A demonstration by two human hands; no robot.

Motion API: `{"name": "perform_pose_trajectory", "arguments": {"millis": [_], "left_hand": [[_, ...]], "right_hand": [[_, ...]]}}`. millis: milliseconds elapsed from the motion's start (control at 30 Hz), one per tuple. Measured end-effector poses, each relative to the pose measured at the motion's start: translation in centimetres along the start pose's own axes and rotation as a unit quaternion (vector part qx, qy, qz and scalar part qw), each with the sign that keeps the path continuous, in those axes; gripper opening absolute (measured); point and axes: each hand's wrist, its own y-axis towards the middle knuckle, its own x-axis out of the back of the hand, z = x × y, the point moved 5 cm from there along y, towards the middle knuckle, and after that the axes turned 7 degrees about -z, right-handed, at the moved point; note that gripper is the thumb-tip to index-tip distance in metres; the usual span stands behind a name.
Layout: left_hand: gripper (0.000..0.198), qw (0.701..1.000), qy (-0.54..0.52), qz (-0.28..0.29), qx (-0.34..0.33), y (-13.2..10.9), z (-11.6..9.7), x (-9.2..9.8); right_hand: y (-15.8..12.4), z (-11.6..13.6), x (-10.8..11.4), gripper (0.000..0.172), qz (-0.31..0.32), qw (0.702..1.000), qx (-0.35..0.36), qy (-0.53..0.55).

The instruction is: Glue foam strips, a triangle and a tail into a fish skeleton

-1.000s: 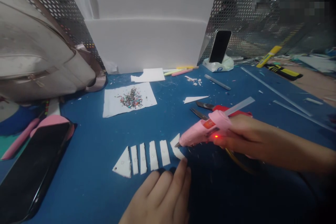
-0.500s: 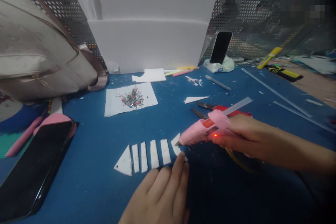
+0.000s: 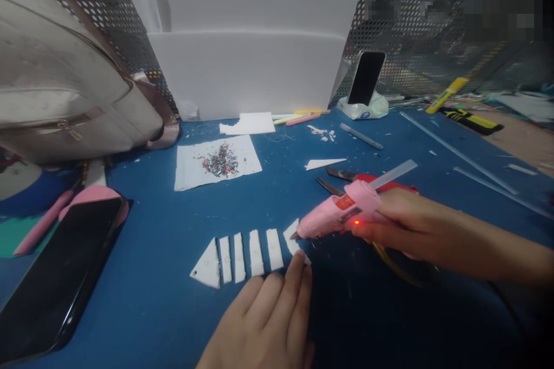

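Observation:
In my right hand (image 3: 402,219) is a pink hot glue gun (image 3: 331,216) with a lit red light and a clear glue stick out of its back. Its metal nozzle touches or hovers just over the white tail-shaped piece (image 3: 291,232); I cannot tell which. My left hand (image 3: 268,317) lies low on the table, fingers stretched out, its index fingertip on the lower part of that piece. Left of it, several white strips (image 3: 256,253) stand in a row, ending at a triangular piece (image 3: 208,265) with a small dark hole. Small clear dots show on some.
Red-handled pliers (image 3: 335,179) lie behind the glue gun. A white sheet (image 3: 184,170) bears a heap of glitter (image 3: 223,161). A black phone (image 3: 56,277) and a bag (image 3: 78,92) occupy the left; a second phone (image 3: 367,78) stands at the back, with a cutter (image 3: 471,121) far right.
The view has shifted very slightly. Both hands, the glue gun and the white pieces otherwise keep the same places relative to each other.

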Motion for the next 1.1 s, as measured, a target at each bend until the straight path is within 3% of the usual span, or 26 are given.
{"name": "perform_pose_trajectory", "arguments": {"millis": [167, 500, 700, 967, 1100], "left_hand": [[0.047, 1.0, -0.001, 0.005, -0.004, 0.0, 0.0, 0.0], [0.047, 1.0, -0.007, -0.001, -0.001, -0.1, -0.1, 0.1], [0.047, 1.0, -0.008, 0.0, 0.003, -0.1, -0.1, 0.0], [0.046, 1.0, -0.005, 0.002, 0.006, 0.1, 0.0, 0.0], [0.046, 1.0, -0.007, 0.002, 0.005, 0.0, 0.0, 0.0]], "right_hand": [[0.1, 0.6, -0.2, 0.029, 0.029, 1.0, 0.006, 0.001], [0.1, 0.2, 0.0, 0.024, 0.012, 1.0, -0.005, 0.004], [-0.2, 0.0, 0.1, 0.033, -0.025, 0.999, 0.015, -0.033], [-0.1, -0.2, 0.1, 0.032, -0.005, 1.0, -0.008, -0.025], [-0.1, -0.1, 0.2, 0.032, -0.012, 0.999, 0.013, -0.036]]}}
